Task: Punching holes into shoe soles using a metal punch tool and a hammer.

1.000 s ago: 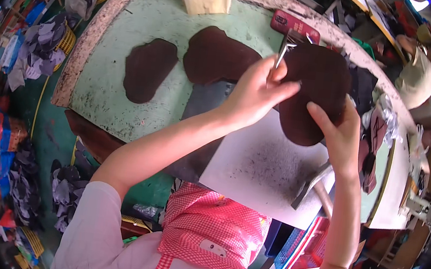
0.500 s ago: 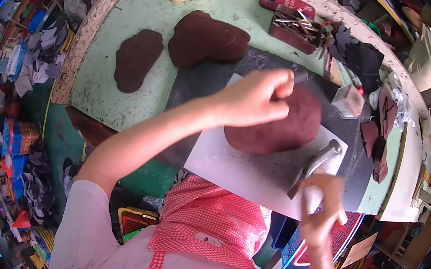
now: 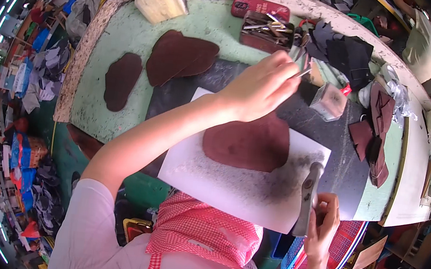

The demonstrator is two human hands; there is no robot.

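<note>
My left hand (image 3: pixel 261 86) reaches across the bench, its fingers closed on a thin metal rod (image 3: pixel 304 72) whose tip sticks out to the right. Most of the rod is hidden in the fingers. Below that hand a dark brown leather piece (image 3: pixel 249 143) lies flat on a white sheet (image 3: pixel 209 187) smudged with black. My right hand (image 3: pixel 324 221) is closed round the handle of a hammer (image 3: pixel 307 198), its long metal head over the sheet's right edge. Beyond my left hand stand a dark red tin of metal tools (image 3: pixel 266 39) and a clear block-shaped container (image 3: pixel 328 101).
Under the sheet is a black mat (image 3: pixel 347 165) on the green bench top (image 3: pixel 90 115). More brown leather pieces (image 3: pixel 181 59) lie at the left, brown scraps (image 3: pixel 378 132) at the right. A yellowish block (image 3: pixel 161 1) stands at the far left; black scraps (image 3: pixel 349 54) lie at the far right.
The rod's tip now shows beyond my left fingers, and that hand has turned and shifted off the leather's middle. The hammer is lower, its head more upright. The whole view has shifted slightly.
</note>
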